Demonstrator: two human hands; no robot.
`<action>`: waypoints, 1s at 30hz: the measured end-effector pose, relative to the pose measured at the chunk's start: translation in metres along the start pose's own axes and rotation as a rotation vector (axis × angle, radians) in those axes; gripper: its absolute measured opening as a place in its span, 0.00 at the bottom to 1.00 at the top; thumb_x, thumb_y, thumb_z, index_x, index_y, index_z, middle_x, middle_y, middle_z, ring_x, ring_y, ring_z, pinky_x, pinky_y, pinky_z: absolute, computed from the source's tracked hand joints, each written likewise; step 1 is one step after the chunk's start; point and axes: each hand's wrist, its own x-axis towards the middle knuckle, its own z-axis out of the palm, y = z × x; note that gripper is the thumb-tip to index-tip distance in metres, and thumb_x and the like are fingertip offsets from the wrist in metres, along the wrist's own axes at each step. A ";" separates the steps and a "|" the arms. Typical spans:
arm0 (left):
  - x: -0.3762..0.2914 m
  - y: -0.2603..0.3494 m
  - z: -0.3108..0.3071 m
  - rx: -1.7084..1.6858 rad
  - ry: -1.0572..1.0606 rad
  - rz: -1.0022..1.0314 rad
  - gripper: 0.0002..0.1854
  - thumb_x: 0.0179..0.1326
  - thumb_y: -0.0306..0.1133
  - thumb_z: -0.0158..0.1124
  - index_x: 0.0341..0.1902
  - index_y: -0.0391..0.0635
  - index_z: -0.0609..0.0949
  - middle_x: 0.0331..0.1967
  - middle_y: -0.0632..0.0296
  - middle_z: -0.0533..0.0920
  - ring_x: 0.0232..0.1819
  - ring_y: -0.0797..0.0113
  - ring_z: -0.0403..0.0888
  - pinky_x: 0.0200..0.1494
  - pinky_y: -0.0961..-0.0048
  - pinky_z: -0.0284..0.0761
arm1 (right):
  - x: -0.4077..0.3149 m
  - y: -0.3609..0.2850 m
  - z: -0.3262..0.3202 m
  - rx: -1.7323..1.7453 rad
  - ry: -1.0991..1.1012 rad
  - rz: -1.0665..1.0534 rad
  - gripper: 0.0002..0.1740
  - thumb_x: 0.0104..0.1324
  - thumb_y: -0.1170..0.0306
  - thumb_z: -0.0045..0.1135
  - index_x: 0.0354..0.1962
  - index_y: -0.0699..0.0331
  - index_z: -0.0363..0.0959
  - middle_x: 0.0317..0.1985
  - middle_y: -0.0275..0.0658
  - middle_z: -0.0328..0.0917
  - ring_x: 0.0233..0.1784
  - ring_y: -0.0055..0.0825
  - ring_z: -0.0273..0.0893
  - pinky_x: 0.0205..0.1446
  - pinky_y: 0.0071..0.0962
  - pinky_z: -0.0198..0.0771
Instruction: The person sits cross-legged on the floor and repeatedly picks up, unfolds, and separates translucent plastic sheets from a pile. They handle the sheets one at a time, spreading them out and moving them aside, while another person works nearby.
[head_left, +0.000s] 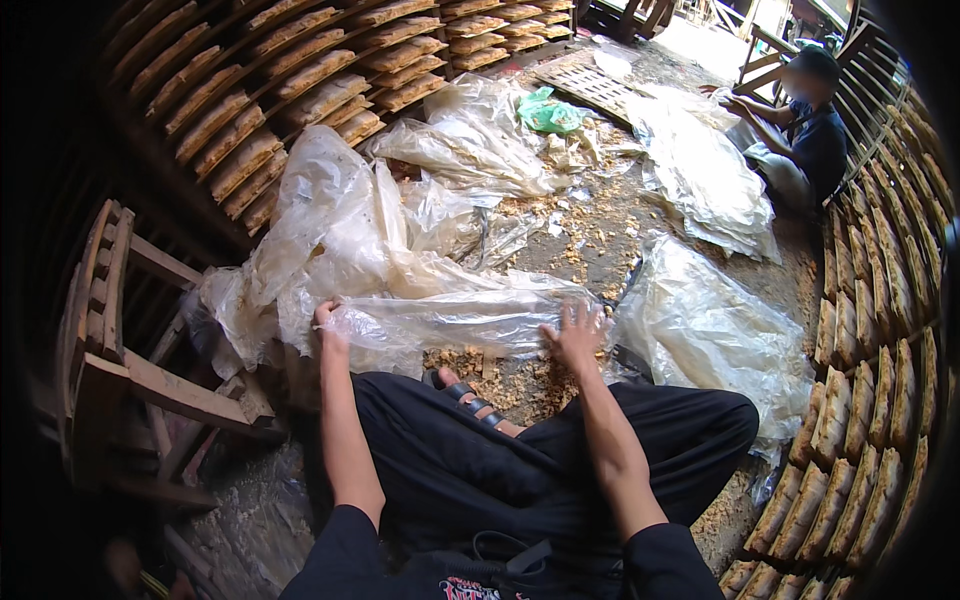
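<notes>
A clear plastic sheet (442, 319) lies stretched across the floor just past my crossed legs. Its left end is gripped in my left hand (328, 315), beside a big crumpled heap of cloudy plastic sheeting (322, 202). My right hand (577, 336) rests with spread fingers on the sheet's right end, palm down. Right of that hand lies a flatter stack of plastic sheets (705, 330). Brown crumbs (487, 375) cover the ground between the sheet and my sandalled foot (469, 397).
Racks of brownish slabs stand at the left (315, 75) and curve along the right (847, 420). A wooden stool-like frame (172, 390) is close on my left. Another person (802, 142) sits at the upper right by more plastic sheets (697, 165). A green plastic bag (550, 111) lies farther off.
</notes>
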 end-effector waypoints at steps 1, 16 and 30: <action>-0.007 -0.001 0.006 0.037 -0.003 0.042 0.06 0.51 0.25 0.59 0.20 0.41 0.77 0.20 0.67 0.74 0.21 0.73 0.69 0.26 0.73 0.69 | 0.004 0.015 -0.003 -0.006 -0.016 0.152 0.48 0.65 0.33 0.30 0.70 0.59 0.47 0.74 0.50 0.36 0.76 0.60 0.31 0.71 0.67 0.29; 0.062 0.035 -0.069 -0.312 -0.065 -0.147 0.08 0.52 0.31 0.51 0.18 0.49 0.73 0.17 0.64 0.74 0.16 0.65 0.72 0.21 0.70 0.67 | 0.030 -0.039 0.008 0.124 0.087 -0.138 0.39 0.68 0.36 0.27 0.70 0.43 0.47 0.75 0.38 0.41 0.76 0.58 0.33 0.69 0.72 0.28; -0.013 0.037 -0.006 -0.021 -0.127 -0.158 0.12 0.58 0.30 0.48 0.21 0.48 0.76 0.17 0.66 0.74 0.17 0.68 0.72 0.20 0.72 0.67 | 0.033 -0.006 -0.034 0.387 0.215 -0.137 0.50 0.46 0.61 0.74 0.66 0.46 0.57 0.71 0.53 0.43 0.73 0.57 0.43 0.69 0.62 0.49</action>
